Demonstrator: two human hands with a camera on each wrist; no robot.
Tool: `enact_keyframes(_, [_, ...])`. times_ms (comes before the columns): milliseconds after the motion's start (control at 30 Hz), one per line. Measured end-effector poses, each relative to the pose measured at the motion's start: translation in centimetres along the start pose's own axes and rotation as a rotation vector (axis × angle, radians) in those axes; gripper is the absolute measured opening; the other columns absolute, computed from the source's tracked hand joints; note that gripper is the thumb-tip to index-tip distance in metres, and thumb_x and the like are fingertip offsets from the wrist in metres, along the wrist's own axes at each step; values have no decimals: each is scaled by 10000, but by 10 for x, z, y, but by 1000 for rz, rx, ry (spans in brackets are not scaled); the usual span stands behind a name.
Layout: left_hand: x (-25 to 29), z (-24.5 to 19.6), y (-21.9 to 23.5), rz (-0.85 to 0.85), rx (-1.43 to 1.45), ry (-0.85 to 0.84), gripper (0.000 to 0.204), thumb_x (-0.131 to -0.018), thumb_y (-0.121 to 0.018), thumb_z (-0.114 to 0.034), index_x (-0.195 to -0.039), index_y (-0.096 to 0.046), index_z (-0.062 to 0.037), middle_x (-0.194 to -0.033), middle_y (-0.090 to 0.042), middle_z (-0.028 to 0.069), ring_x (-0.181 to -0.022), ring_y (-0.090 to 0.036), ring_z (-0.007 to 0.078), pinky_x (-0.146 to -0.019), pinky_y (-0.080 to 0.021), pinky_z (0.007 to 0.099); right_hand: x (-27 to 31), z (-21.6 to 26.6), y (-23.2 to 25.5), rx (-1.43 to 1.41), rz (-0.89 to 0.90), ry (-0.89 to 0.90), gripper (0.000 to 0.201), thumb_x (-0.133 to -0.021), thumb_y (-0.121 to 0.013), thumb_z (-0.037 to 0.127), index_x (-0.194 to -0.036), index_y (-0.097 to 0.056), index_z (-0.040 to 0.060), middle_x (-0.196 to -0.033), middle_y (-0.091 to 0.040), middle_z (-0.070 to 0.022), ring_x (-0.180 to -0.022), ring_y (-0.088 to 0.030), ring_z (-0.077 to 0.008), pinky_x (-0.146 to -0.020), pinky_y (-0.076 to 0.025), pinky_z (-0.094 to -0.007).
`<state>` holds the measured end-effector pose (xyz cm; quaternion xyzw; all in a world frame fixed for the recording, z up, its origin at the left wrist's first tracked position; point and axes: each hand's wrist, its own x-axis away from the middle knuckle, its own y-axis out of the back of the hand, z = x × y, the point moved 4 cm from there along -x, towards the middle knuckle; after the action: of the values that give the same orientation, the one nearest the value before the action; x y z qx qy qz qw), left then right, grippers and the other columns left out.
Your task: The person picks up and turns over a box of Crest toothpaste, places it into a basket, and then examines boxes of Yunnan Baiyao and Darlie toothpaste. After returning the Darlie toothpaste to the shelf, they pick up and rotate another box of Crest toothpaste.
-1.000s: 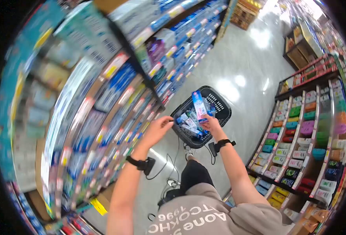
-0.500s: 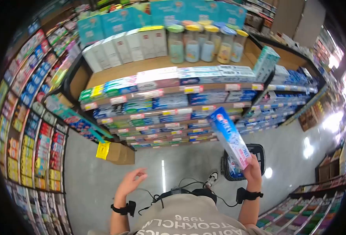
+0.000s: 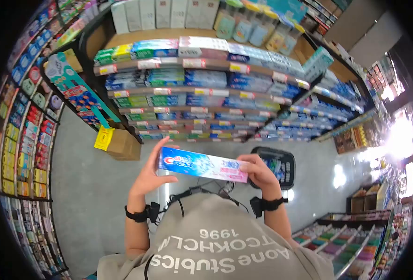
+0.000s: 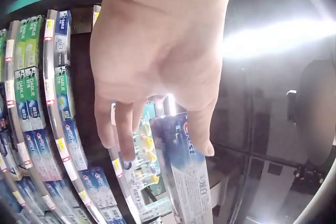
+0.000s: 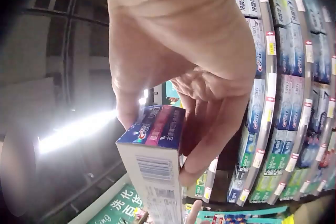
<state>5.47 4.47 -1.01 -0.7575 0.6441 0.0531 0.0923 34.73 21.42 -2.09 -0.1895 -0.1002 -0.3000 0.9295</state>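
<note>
A blue, white and pink toothpaste box (image 3: 199, 164) lies nearly level across the front of the body in the head view. My right hand (image 3: 261, 173) grips its pink right end, the thumb on the printed face. In the right wrist view that hand's fingers and thumb clasp the box (image 5: 157, 174) near its barcoded side. At the blue left end is my left hand (image 3: 148, 175), its fingers straight and the thumb spread below. The left wrist view shows the box end (image 4: 178, 134) between this hand's extended fingers and thumb.
A black basket (image 3: 289, 170) with several packages stands on the floor behind the right hand. Ahead are shelves (image 3: 206, 91) of toothpaste boxes. A cardboard carton (image 3: 126, 145) with a yellow bag sits at their left foot, and more stocked racks (image 3: 22, 154) line the left.
My right hand has lifted the toothpaste box from over the basket and swung it level before the body. The left hand has come to the box's other end. The view has turned to face the shelves.
</note>
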Motion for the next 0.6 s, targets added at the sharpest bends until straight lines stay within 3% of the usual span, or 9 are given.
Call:
enact_keyframes(33, [5, 6, 0, -39, -33, 21, 1039, -655, -913, -7, -1516, -341, -110, -1356, -530, 108, -1205, -550, 159, -1022, -478, 342, 1, 0, -4, 8, -12, -35, 284, -867, -721, 145, -1038, -684, -79, -923, -705, -58, -831, -637, -103, -751, -490, -233])
enact_keyframes(67, [9, 12, 5, -76, -71, 35, 970, -648, -911, 4, -1462, -394, -104, -1302, -540, 85, -1170, -556, 152, -1005, -489, 329, 4, -3, -3, 98, 18, -41, 386, -920, -698, 208, -1175, -654, -79, -1016, -714, -79, -881, -663, -112, -766, -523, -240])
enact_keyframes(133, [7, 7, 2, -151, -99, 65, 786, -624, -897, 34, -1283, -491, -97, -1134, -529, 16, -1058, -560, 124, -938, -516, 280, 15, 12, -24, 30, -30, 7, 465, -961, -662, 253, -1288, -595, -71, -1094, -707, -104, -933, -682, -128, -782, -552, -248])
enact_keyframes(200, [9, 12, -1, -154, -63, 82, 803, -615, -891, 42, -1295, -487, -97, -1141, -539, 19, -1048, -566, 119, -926, -520, 276, 26, 18, -27, 13, 15, 57, 570, -1022, -588, 311, -1450, -474, -48, -1227, -674, -149, -1029, -699, -163, -807, -604, -290])
enact_keyframes(300, [10, 18, -2, -147, -3, 98, 821, -600, -883, 57, -1302, -483, -90, -1148, -549, 19, -1047, -574, 114, -917, -526, 274, 47, 23, -35, -95, -33, 69, 507, -1026, -586, 334, -1436, -540, 39, -1173, -685, -73, -951, -671, -123, -745, -600, -299])
enact_keyframes(600, [4, 8, -18, -66, 44, 106, 867, -568, -884, 66, -1315, -472, -91, -1173, -525, 13, -1062, -577, 116, -925, -533, 270, 85, 17, -41, -58, -92, 189, 521, -1006, -611, 269, -1460, -507, 35, -1205, -674, -91, -988, -671, -149, -812, -599, -317])
